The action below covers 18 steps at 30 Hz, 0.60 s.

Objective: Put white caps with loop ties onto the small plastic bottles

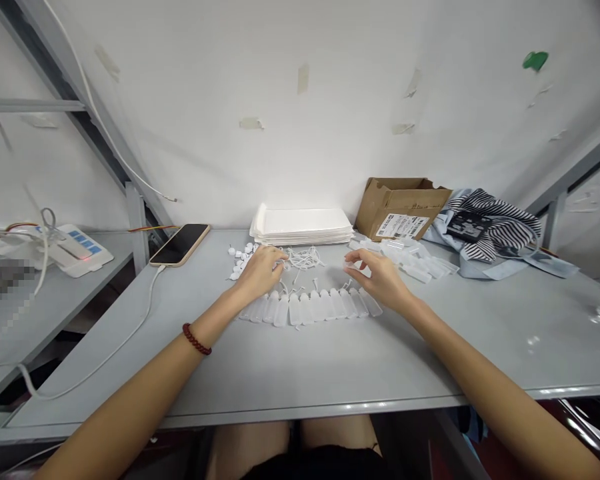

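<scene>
A row of translucent plastic sleeves (323, 308) lies side by side on the table, with short white ends sticking up from several of them. My left hand (261, 272) is above the left part of the row, fingers bent and fingertips close together beside a heap of white strings (305, 258). Small white caps (239, 261) lie just left of it, partly covered by the hand. Over the right end of the row, my right hand (375, 275) has thumb and fingertips brought together around something small and whitish. What either hand pinches is too small to make out.
Behind the strings is a stack of white sheets (305, 227). An open cardboard box (400, 208), loose translucent sleeves (420, 261) and a striped cloth bundle (480, 223) are at the right. A phone (180, 245) with a charging cable (147, 313) lies at the left.
</scene>
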Available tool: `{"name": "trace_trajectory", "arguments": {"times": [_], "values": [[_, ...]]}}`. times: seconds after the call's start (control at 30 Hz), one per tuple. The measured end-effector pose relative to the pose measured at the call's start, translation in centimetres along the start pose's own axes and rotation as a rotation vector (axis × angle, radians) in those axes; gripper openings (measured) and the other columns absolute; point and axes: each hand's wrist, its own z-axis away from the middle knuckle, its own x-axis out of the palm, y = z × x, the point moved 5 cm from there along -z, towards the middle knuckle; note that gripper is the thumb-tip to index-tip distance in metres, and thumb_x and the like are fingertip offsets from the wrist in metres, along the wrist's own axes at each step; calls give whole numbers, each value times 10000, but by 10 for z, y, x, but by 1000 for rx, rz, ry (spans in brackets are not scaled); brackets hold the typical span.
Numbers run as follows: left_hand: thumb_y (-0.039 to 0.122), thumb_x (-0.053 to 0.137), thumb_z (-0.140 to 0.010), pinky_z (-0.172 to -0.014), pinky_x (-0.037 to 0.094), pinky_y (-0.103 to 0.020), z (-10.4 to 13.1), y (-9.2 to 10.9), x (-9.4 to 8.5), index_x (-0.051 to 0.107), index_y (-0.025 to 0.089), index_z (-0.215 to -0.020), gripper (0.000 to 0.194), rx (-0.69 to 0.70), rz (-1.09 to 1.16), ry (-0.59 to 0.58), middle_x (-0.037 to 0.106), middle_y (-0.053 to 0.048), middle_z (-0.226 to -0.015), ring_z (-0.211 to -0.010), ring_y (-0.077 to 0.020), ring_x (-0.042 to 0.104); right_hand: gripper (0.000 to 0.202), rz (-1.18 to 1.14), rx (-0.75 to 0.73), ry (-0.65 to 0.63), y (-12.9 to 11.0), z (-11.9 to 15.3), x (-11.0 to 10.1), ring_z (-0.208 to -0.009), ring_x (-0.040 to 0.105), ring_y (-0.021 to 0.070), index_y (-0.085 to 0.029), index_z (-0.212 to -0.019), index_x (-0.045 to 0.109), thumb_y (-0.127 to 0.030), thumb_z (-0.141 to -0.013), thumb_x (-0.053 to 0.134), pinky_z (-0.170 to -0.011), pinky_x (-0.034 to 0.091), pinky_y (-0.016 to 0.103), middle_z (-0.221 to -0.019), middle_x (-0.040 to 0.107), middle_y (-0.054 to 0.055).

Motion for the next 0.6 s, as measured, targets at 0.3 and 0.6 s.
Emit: {"name": "trace_trajectory", "arguments": {"times": [0.3,0.6], "values": [[210,609,-724,-873,435,-458,-2,0,-6,730,223,-744,123,-78,148,43,709,-72,-850,-969,-312,565,201,2,-31,104,-22,7,5,-779,668,215,-232,-1056,529,-305,-869,525,-567,505,318,-985,697,76],[363,743,-704,-803,463,-338,9,-2,-28,725,181,-878,253,-336,947,111,717,-83,-982,-948,-216,629,172,16,-137,197,-43,12,-4,-720,637,187,-229,-1024,599,-313,-881,556,-610,530,340,-991,696,76]]}}
